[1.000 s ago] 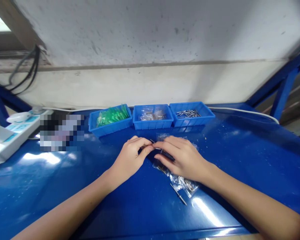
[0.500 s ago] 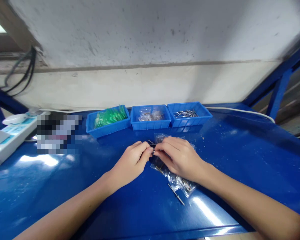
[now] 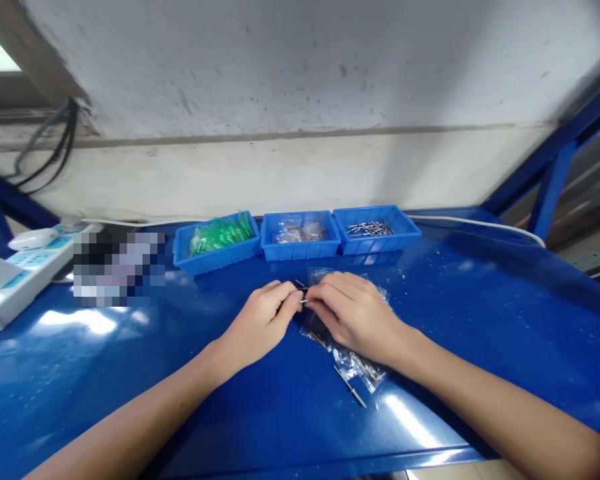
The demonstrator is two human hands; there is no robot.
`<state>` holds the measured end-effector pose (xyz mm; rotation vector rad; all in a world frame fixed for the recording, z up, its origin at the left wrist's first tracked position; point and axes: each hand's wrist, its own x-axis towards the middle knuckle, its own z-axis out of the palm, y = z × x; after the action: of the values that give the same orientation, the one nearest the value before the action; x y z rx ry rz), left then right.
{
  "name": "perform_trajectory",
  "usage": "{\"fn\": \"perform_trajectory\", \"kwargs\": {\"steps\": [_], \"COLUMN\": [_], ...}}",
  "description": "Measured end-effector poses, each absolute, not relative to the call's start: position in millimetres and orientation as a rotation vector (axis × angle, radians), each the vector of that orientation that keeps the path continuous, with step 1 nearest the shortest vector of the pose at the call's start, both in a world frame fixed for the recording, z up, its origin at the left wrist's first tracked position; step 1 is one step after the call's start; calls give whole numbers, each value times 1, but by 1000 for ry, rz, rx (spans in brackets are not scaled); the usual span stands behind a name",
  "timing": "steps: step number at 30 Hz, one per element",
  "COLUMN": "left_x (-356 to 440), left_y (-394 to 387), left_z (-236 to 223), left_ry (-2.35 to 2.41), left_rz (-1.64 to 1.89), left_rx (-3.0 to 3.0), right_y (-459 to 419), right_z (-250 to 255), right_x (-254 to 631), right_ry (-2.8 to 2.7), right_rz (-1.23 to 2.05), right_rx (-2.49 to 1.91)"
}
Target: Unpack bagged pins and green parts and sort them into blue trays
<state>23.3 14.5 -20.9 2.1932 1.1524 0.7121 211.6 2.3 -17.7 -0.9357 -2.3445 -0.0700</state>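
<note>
My left hand (image 3: 265, 317) and my right hand (image 3: 357, 310) meet over the middle of the table, both closed in a pinch. A small, thin metal pin (image 3: 304, 301) shows between their fingertips; most of it is hidden. Just behind it a dark sliver shows, too small to name. Under and beside my right hand lie clear plastic bags (image 3: 363, 365) with small metal parts inside. One loose metal rod (image 3: 350, 387) with a collar rests on the table in front of the bags.
Three blue bins stand along the wall: one with green bags (image 3: 223, 235), one with clear bags (image 3: 300, 231), one with loose metal pins (image 3: 371, 229). A white power strip (image 3: 35, 267) lies at left beside a blurred-out object (image 3: 120, 267). A white cable (image 3: 480, 219) runs behind.
The view has shifted slightly. Both hands keep their pinch at nearly the same spot, and a bit more of the metal pin shows between the fingertips.
</note>
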Motion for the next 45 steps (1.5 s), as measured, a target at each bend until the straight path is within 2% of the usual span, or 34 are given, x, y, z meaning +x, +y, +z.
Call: {"fn": "perform_trajectory", "kwargs": {"steps": [10,14,18,27,38,45], "left_x": [26,23,20,23,22,23], "left_y": [15,14,12,12,15,10], "left_z": [-16,-15,-19,-22,-22,-19], "left_ry": [1132,1136,1150,1234,1340,1216], "left_rz": [703,870,1018,902,867,944], "left_rx": [2093,1993,2173,2208,2187,2200], "right_y": [-3,1,3,1,-1,3], "right_z": [-18,-15,-13,-13,-16,-14], "right_x": [202,209,215,211,208,212], "right_ry": [-2312,-2165,-2082,-2110,-2307,-2209], "right_rz": [-72,42,97,227,-81,-18], "right_rx": [-899,-998,-1065,-1063,-976,-1050]}}
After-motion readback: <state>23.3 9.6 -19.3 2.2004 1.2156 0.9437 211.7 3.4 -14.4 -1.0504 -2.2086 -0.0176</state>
